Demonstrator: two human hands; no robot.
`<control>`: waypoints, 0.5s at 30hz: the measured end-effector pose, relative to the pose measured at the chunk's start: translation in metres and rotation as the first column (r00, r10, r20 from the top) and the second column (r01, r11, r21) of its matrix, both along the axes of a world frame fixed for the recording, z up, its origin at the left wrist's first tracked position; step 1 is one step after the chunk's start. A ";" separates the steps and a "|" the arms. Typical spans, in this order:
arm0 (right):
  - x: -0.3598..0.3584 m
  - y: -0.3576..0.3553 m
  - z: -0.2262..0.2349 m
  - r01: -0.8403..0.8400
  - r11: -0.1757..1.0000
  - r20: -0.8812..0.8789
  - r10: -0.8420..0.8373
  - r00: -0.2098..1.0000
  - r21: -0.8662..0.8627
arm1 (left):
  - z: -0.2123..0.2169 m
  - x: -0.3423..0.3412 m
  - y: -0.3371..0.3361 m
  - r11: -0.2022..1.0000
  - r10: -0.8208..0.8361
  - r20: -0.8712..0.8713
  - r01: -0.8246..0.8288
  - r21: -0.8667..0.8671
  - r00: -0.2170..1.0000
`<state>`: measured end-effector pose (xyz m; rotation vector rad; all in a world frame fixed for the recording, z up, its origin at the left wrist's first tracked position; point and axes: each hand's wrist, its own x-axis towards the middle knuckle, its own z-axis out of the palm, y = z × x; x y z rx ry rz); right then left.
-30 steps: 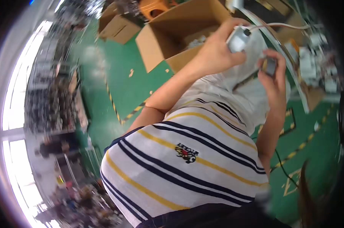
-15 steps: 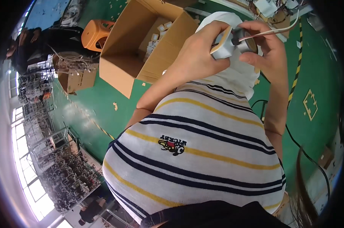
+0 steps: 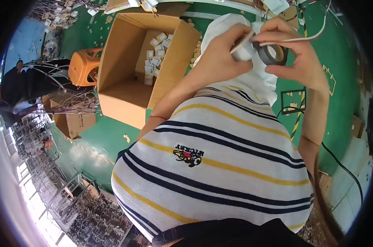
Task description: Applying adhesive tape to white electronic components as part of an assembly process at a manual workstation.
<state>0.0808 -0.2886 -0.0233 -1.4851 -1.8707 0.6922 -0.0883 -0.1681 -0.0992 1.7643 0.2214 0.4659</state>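
Both bare forearms were raised up and away from striped-shirted torso, elbows bent, hands brought together at top of view. Left hand [image 3: 217, 57] was curled, fingers [image 3: 235, 33] bent inward and pinched closed, knuckles turned toward camera. Right hand [image 3: 298, 53] was held just beside it, almost touching, thumb and fingertips closed in pinch, palm turned leftward. Right forearm was seen running steeply down right side; left forearm was angled down-left toward shoulder.

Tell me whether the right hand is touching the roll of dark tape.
Touching. The head view shows the right hand with its fingers curled around the roll of dark tape, no gap between them.
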 end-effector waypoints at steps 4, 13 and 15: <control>-0.014 0.010 -0.022 0.310 0.948 -0.259 -0.317 0.913 -0.067 | -0.007 0.018 0.016 0.944 0.280 0.123 -0.297 0.146 0.952; 0.017 0.025 0.006 0.137 0.835 -0.501 -0.442 0.744 -0.532 | 0.008 0.018 0.041 0.618 -0.356 0.117 0.327 -0.715 0.927; 0.041 0.033 -0.021 0.277 0.925 -0.319 -0.354 0.879 -0.261 | -0.007 0.027 0.034 0.506 -0.409 0.264 0.457 -0.731 0.874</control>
